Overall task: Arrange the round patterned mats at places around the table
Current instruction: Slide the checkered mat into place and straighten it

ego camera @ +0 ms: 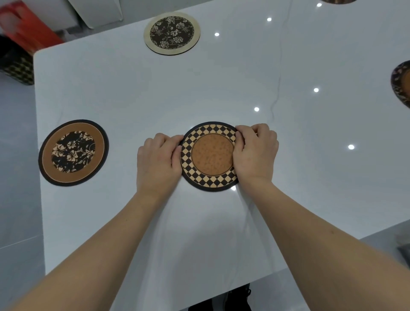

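A round mat with a black-and-tan checkered rim and a brown cork centre [211, 156] lies flat on the white table [155, 93]. My left hand [158, 159] grips its left edge and my right hand [255, 152] grips its right edge, fingers curled over the rim. A brown-ringed mat with a dark floral centre [73, 152] lies near the table's left edge. A cream-rimmed mat with a dark floral centre [172, 32] lies at the far edge. Another dark patterned mat [402, 81] is cut off at the right border.
A sliver of one more mat [338, 1] shows at the top edge. Off the table's far left corner stand a red object [24, 24] and a dark checkered container [17, 68]. Grey floor surrounds the table; ceiling lights reflect in its glossy top.
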